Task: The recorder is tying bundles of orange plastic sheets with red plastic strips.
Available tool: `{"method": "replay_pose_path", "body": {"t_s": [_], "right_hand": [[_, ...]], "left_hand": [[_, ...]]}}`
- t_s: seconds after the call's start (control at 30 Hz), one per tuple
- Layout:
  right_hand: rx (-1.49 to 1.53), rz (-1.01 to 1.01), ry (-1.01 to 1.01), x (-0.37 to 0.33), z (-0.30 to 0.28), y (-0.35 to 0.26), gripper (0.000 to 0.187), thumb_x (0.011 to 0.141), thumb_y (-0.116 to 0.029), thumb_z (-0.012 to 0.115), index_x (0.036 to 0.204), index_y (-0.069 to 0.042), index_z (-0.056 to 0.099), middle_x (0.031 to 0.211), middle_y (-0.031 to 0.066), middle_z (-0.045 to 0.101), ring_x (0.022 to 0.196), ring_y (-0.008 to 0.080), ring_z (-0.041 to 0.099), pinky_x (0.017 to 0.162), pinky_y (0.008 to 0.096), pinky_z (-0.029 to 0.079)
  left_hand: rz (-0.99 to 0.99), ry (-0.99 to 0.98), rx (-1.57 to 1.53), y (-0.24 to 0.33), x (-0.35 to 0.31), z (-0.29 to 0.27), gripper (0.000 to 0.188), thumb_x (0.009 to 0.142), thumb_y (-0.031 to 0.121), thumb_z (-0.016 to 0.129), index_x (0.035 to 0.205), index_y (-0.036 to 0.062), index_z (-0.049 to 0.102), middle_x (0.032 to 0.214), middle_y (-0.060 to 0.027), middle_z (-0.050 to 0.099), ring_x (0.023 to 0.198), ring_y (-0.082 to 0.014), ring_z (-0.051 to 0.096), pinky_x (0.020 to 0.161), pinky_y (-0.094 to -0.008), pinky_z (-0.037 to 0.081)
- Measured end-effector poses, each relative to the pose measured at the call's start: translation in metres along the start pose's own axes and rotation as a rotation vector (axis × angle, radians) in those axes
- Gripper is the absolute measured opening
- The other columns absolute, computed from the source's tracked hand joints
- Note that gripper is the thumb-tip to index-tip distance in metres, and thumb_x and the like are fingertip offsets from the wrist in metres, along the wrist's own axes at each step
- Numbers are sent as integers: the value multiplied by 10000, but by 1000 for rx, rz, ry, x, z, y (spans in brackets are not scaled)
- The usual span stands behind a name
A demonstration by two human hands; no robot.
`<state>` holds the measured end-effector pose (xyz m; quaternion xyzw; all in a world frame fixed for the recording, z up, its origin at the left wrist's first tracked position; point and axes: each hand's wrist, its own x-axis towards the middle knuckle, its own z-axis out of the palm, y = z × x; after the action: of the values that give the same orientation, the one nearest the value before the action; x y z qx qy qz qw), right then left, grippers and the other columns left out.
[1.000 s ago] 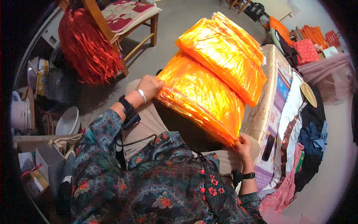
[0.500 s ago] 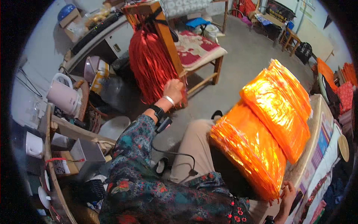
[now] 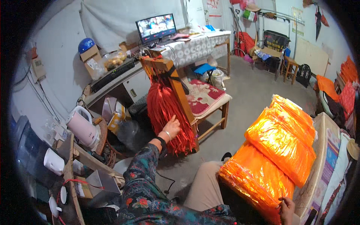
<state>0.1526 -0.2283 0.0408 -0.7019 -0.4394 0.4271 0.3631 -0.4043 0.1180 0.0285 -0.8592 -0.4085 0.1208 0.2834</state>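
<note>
A thick bundle of long red strands (image 3: 165, 112) hangs from the back of a wooden chair (image 3: 175, 88), tied with a black band. My left hand (image 3: 171, 129) is at the strands, its fingers closed on some of them; exactly how many cannot be made out. To the right, a stack of shiny orange plastic mesh bags (image 3: 258, 176) lies beside my knee, with a folded pile of the same bags (image 3: 281, 142) on top. My right hand (image 3: 287, 210) is at the stack's near corner, fingers curled together; a thin dark sliver rises by the fingertips.
A padded bench (image 3: 318, 150) runs along the right. At left stand a pink electric kettle (image 3: 81, 129), a white mug (image 3: 54, 161) and a wooden rail (image 3: 68, 180). Behind are a screen (image 3: 156, 28), a cloth-covered table (image 3: 198, 47) and a red cushion (image 3: 202, 95) on the chair seat.
The view has tilted up, bringing the screen and table into sight. My left hand stays at the red strands, now higher along them; my right hand has shifted up onto the bags' near edge.
</note>
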Motion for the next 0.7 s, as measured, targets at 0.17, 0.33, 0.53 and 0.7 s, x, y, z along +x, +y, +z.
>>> {"method": "replay_pose_path", "body": {"t_s": [0.17,0.33,0.53,0.7], "right_hand": [[62,-138,52,25,25,17,130,803,-42,447,844,-10,566,535,39,521,390,74,450,346,183,321],[100,-118,42,19,26,17,123,806,-42,446,840,-5,558,559,59,541,388,75,452,344,180,325],[212,-50,3,22,47,-17,126,812,-65,450,853,-9,554,587,62,555,409,76,463,357,182,339],[442,141,-500,36,122,-46,156,841,-127,464,872,-3,553,674,62,569,530,84,500,466,210,403]], "left_hand": [[-130,-11,106,-6,-12,-2,164,703,149,499,741,113,654,787,-35,563,924,-205,472,1002,-454,189],[-87,-150,143,-7,-15,-13,163,704,159,499,737,107,649,788,-47,582,920,-206,481,1005,-434,186],[-249,579,-483,64,20,-66,65,646,116,523,593,78,521,515,-98,498,514,-283,521,501,-388,404],[-99,282,-1808,285,6,-125,124,811,143,495,787,34,549,693,-40,534,601,-159,482,580,-291,411]]}}
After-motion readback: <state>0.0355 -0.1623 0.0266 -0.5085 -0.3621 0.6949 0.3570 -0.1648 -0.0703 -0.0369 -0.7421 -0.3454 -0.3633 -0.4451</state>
